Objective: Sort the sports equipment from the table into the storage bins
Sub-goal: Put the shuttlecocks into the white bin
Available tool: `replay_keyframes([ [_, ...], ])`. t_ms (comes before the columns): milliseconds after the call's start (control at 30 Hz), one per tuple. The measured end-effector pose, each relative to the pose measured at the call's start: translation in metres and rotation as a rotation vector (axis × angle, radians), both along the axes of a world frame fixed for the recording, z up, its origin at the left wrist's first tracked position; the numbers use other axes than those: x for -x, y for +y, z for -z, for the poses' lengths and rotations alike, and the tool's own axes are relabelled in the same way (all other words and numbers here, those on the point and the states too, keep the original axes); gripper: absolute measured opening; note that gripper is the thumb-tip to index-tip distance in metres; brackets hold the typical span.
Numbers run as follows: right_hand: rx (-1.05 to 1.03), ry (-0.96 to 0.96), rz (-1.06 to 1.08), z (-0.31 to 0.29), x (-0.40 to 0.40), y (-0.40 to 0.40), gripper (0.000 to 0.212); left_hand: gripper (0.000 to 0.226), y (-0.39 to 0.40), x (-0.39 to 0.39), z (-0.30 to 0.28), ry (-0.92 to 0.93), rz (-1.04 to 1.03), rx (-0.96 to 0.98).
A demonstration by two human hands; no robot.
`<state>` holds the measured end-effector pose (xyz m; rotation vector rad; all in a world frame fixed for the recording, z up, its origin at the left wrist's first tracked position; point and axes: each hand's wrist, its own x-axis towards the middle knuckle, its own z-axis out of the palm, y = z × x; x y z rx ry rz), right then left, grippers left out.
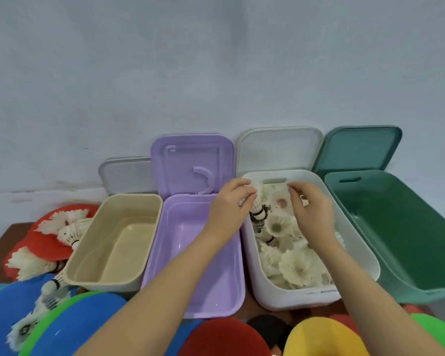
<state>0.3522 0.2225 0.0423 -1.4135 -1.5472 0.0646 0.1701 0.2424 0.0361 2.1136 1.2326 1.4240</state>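
Note:
Four open bins stand in a row: beige [149,201], purple [238,283], white [267,291] and green [396,286]. The white bin holds several white feather shuttlecocks [297,265]. My left hand [229,204] is over the white bin's far left corner, closed on a stack of shuttlecocks [259,209]. My right hand [311,209] hovers over the same bin, fingers pinched together; what it holds is hidden. More shuttlecocks [28,263] lie on the table at the left, among flat red discs [46,246]. The beige, purple and green bins look empty.
Blue [8,312], green [62,327], red [224,337] and yellow [321,337] discs lie along the near edge. Each bin's lid leans on the wall behind it, such as the purple lid [190,163]. A dark round object [270,327] sits between the red and yellow discs.

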Motion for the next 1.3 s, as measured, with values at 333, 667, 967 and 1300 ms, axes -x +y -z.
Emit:
replay_keyframes([
  [333,0.082,-0.185,0.042,0.022,-0.061,0.065,0.012,0.008,0.055,-0.061,0.027,0.363,0.028,0.19],
  [667,0.446,-0.43,-0.165,0.061,-0.074,0.061,0.05,0.05,0.063,-0.065,0.047,0.736,-0.009,0.294],
  [967,0.728,-0.556,-0.19,0.046,-0.074,0.047,0.051,0.045,0.052,-0.054,0.038,0.814,-0.065,0.305],
  [1300,0.441,-0.535,-0.153,0.006,-0.011,0.025,0.042,0.044,0.001,0.017,-0.001,0.642,-0.173,0.134],
])
